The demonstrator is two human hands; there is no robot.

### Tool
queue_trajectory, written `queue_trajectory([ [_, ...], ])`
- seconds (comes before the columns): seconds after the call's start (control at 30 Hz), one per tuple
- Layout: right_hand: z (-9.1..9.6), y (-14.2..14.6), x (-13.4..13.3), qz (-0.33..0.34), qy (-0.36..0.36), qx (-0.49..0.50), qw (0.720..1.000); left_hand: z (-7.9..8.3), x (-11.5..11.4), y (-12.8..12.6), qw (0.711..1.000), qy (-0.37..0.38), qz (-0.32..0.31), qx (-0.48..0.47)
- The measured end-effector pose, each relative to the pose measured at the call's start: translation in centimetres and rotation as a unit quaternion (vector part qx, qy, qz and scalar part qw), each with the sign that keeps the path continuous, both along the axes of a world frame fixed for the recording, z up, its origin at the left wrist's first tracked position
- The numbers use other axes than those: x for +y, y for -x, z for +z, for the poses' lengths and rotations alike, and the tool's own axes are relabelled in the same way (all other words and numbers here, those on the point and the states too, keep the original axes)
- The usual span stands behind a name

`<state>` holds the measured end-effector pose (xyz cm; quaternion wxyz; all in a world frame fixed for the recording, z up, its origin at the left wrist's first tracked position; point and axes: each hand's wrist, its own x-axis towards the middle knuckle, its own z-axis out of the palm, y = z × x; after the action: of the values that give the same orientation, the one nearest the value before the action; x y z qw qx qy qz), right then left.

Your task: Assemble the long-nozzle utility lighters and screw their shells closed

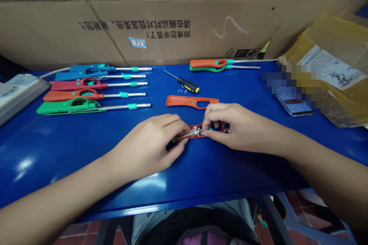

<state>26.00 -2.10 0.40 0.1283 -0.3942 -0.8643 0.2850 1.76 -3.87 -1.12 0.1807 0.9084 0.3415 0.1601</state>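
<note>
An opened orange gas lighter (192,136) lies on the blue table before me, its inner parts showing. My left hand (153,143) is closed around its clear fuel tank (184,135), at the left end. At the middle, the fingers of my right hand (227,120) pinch close to the tank's white valve end; what exactly lies between the fingertips is hidden. Just behind my hands rests the loose orange half of the casing (181,101). Farther back lie a black and yellow screwdriver (188,84) and several small screws (184,91).
Several whole lighters in green (69,106), orange, red and blue lie in a row at left. Two more lighters (208,64) lie at the back. A power strip (17,92) stands far left; a phone (296,103) and a taped package (330,69) are right. A large carton (115,15) walls the back.
</note>
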Motion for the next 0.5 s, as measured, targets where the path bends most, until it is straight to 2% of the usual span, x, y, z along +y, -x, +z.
queue_trajectory([
  [0.5,-0.25,-0.16,0.08,0.009,-0.003,-0.004,1.0,-0.11,-0.02,0.05,1.0,-0.001,-0.001,0.0],
])
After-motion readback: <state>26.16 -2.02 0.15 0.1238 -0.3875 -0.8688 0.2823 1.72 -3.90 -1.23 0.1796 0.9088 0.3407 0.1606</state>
